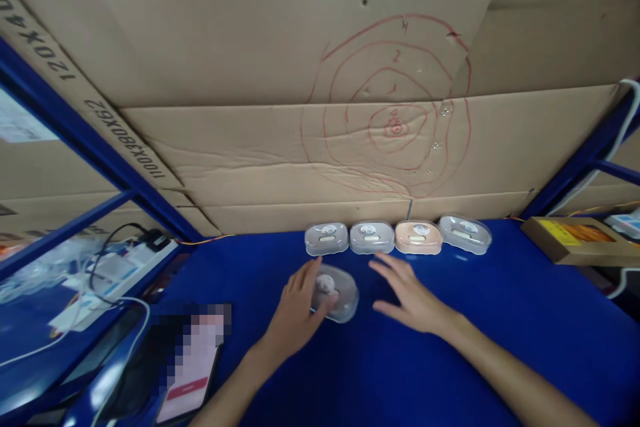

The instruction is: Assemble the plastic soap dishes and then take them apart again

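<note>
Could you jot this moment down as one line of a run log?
left hand: on clear-lidded case | right hand: open, touching nothing | behind: row of four cases, one peach | surface: blue tabletop

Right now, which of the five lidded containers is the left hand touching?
The clear, greyish container under the left hand; it alone sits forward of the row of four.

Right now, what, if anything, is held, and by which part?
Left hand has the near case by its left side, thumb on top; right hand is empty.
</note>
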`<act>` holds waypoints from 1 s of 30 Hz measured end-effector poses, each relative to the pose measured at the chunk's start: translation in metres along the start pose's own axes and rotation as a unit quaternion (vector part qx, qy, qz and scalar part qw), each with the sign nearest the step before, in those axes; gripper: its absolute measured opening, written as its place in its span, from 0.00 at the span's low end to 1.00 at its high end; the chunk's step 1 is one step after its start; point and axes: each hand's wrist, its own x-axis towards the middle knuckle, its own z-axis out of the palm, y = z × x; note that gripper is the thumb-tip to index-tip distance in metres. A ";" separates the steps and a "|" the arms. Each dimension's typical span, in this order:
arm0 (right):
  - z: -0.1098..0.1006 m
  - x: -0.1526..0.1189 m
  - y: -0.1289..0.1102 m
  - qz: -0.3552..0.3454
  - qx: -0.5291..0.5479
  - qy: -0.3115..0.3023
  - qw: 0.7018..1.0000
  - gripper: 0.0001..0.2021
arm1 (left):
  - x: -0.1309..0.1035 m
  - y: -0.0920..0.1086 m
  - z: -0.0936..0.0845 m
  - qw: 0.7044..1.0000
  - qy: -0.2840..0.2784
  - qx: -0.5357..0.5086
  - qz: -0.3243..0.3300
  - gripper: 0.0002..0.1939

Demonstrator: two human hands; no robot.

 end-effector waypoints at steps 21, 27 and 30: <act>0.023 -0.022 -0.013 0.000 0.121 -0.053 0.991 0.43 | -0.008 0.030 0.028 0.980 -0.105 -0.153 0.070 0.60; 0.016 -0.021 -0.006 0.021 0.196 -0.028 0.980 0.38 | -0.009 0.028 0.037 0.977 -0.112 -0.173 0.053 0.64; 0.011 -0.018 -0.003 0.030 0.215 0.000 0.976 0.38 | -0.007 0.028 0.037 0.981 -0.106 -0.154 0.053 0.74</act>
